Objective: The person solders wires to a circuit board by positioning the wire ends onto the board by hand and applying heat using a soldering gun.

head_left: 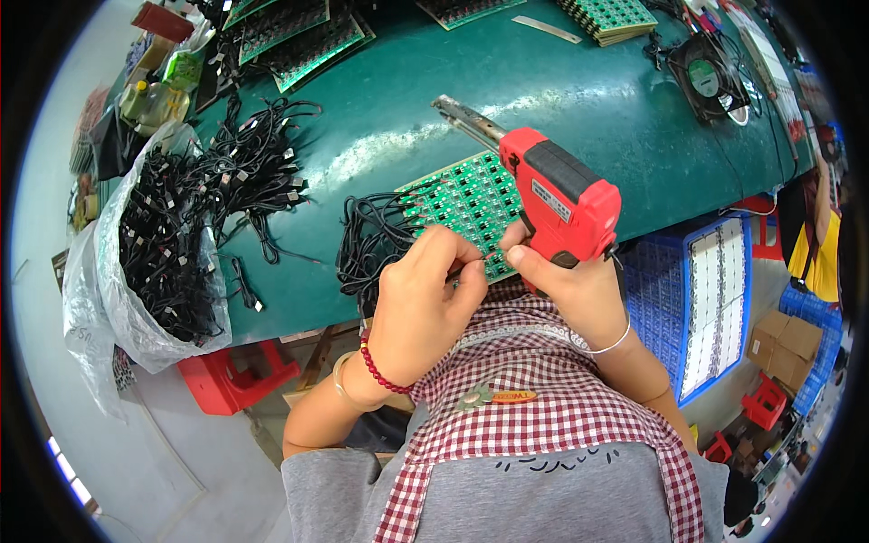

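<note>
My right hand is wrapped round the handle of a red and black soldering gun. The gun's metal tip points up and away over the table. Below it lies a green circuit board panel with rows of small parts, at the table's near edge. My left hand is closed in a pinch over the panel's near edge, close to my right fingertips. A thin wire, reddish at its end, shows at the left fingertips. Black cables lie bunched along the panel's left side, with several wire ends on the board.
Left on the green table are a heap of black cables and a plastic bag full of them. More board panels are stacked at the far side. A fan stands far right; a blue crate is right of me.
</note>
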Demonstrator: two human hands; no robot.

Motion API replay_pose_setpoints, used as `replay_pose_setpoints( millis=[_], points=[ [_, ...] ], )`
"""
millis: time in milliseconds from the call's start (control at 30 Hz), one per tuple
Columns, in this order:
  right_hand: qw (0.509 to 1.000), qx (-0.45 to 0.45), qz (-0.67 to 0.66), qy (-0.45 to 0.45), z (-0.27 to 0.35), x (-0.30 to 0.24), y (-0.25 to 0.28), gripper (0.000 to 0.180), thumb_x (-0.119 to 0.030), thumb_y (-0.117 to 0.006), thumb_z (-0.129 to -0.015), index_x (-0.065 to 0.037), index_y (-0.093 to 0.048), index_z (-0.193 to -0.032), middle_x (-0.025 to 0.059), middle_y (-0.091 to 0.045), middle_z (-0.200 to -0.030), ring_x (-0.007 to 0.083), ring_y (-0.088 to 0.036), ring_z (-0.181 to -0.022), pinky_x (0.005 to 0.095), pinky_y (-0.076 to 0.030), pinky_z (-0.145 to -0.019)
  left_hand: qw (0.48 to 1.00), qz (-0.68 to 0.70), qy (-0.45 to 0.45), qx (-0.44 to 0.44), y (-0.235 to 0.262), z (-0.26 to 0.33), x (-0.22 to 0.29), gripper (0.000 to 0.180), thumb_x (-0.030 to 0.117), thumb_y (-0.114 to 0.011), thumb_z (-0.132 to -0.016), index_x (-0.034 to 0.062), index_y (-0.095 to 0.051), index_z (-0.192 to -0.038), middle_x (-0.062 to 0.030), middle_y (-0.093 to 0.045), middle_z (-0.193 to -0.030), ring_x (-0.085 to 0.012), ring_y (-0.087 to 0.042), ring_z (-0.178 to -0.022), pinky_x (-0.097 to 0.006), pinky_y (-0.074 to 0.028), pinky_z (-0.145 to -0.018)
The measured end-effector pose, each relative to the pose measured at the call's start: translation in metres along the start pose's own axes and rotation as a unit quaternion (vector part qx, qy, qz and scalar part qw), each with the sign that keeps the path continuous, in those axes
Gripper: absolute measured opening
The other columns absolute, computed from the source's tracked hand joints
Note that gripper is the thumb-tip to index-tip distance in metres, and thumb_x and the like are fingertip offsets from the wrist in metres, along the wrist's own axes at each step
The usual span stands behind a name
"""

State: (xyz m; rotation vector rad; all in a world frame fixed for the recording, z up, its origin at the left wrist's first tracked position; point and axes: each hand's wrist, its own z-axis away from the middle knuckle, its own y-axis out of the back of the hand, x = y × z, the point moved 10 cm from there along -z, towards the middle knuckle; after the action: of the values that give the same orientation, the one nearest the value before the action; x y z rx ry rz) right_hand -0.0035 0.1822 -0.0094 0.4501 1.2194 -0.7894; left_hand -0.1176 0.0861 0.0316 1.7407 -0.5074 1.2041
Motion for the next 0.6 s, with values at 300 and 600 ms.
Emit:
replay_pose_setpoints(
  millis=[300,600],
  points=[
    [0.999,-0.034,-0.039,-0.009,-0.002,0.007,-0.007,0.015,-0.006,-0.069,-0.081,-0.002,-0.062,-0.094,-0.0004,-0.060,-0.081,0.0080,-0.056,-0.073,0.0246,-0.046,-0.065,1.000,0.002,-0.005,-0.005,-0.008,0.003,0.001,0.011,-0.004,-0.064,-0.077,-0.0010,-0.054,-0.081,-0.0065,-0.052,-0.070,-0.0107,-0.052,-0.056,-0.024,-0.042,-0.051],
    [0.994,-0.035,-0.095,-0.026,-0.002,0.011,-0.011,0.015,-0.002,-0.066,-0.080,-0.001,-0.060,-0.095,0.0002,-0.061,-0.084,0.0085,-0.057,-0.076,0.0260,-0.047,-0.065,0.997,-0.050,-0.049,0.012,-0.009,0.005,0.006,0.014,-0.004,-0.066,-0.076,0.0001,-0.053,-0.079,-0.0079,-0.053,-0.068,-0.0148,-0.055,-0.052,-0.027,-0.044,-0.048]
  ],
)
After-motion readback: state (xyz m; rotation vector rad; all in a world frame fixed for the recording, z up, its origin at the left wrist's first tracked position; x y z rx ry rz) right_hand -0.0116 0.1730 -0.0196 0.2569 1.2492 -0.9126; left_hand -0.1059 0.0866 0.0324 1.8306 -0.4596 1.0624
